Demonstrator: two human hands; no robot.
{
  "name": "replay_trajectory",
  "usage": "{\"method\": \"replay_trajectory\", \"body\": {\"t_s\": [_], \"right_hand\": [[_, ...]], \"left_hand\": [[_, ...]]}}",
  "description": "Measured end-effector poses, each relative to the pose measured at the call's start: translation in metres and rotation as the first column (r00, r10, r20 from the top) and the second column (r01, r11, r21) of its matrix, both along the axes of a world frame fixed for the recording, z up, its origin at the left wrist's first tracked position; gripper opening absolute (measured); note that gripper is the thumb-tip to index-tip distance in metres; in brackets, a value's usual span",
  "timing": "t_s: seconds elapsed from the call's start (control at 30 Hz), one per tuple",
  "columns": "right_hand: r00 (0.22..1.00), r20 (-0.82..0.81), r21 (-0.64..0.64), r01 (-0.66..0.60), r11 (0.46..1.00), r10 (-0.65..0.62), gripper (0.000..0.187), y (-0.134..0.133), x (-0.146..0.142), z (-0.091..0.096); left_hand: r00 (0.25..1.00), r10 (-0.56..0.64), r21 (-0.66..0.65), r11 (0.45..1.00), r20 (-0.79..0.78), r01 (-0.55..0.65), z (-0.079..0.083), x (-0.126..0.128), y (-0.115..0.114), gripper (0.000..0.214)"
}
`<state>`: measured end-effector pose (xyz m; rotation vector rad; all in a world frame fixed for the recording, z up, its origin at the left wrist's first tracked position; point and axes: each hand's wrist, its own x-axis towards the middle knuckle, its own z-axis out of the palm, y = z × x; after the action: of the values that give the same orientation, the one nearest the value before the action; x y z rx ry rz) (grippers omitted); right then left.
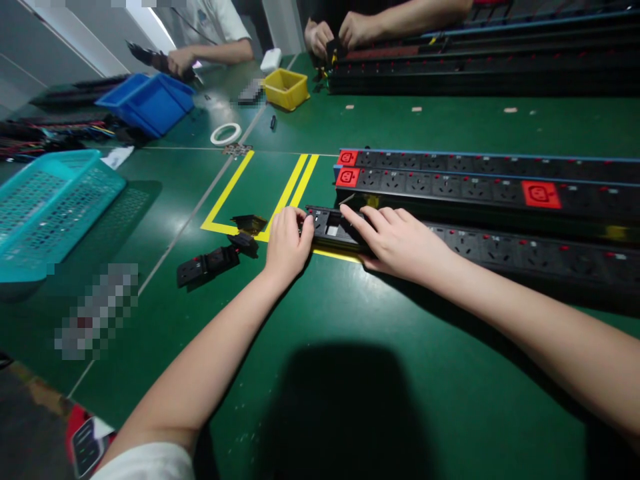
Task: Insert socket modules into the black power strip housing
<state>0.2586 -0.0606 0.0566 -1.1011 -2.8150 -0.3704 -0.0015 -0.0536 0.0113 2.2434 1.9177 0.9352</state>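
A long black power strip lies across the green table, its left end near the yellow tape. My left hand is curled around that left end, fingers closed on it. My right hand rests on top of the strip just right of an open socket slot, fingers pressed down and forward on it. Loose black socket parts lie on the table to the left of my left hand.
Two more black strips with red sockets lie behind. A teal basket sits at left, blue bins and a yellow box farther back, a tape roll between. Other people's hands work at the far edge.
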Motion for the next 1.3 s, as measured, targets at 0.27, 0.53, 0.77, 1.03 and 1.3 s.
{"method": "replay_trajectory", "body": {"t_s": [0.27, 0.53, 0.77, 1.03, 1.3], "right_hand": [[1.000, -0.012, 0.004, -0.004, 1.000, 0.004, 0.082, -0.001, 0.000, 0.001], [1.000, -0.002, -0.007, 0.005, 1.000, -0.005, 0.082, -0.001, 0.000, 0.002], [1.000, -0.006, 0.001, 0.006, 1.000, -0.006, 0.081, -0.001, 0.000, 0.002], [1.000, 0.002, 0.011, 0.001, 1.000, -0.001, 0.080, -0.001, 0.000, 0.002], [1.000, -0.002, 0.014, -0.001, 1.000, 0.001, 0.081, -0.001, 0.000, 0.001]], "left_hand": [[0.951, -0.180, -0.035, 0.984, -0.252, 0.177, 0.010, -0.002, -0.001, 0.049], [0.964, -0.188, -0.111, 0.979, -0.189, 0.169, 0.009, -0.018, 0.002, 0.091], [0.938, -0.249, -0.103, 0.968, -0.242, 0.231, 0.010, -0.016, 0.001, 0.081], [0.907, -0.292, -0.174, 0.953, -0.304, 0.248, 0.019, -0.015, 0.004, 0.081], [0.892, -0.308, -0.052, 0.950, -0.330, 0.309, 0.015, -0.020, 0.006, 0.081]]}}
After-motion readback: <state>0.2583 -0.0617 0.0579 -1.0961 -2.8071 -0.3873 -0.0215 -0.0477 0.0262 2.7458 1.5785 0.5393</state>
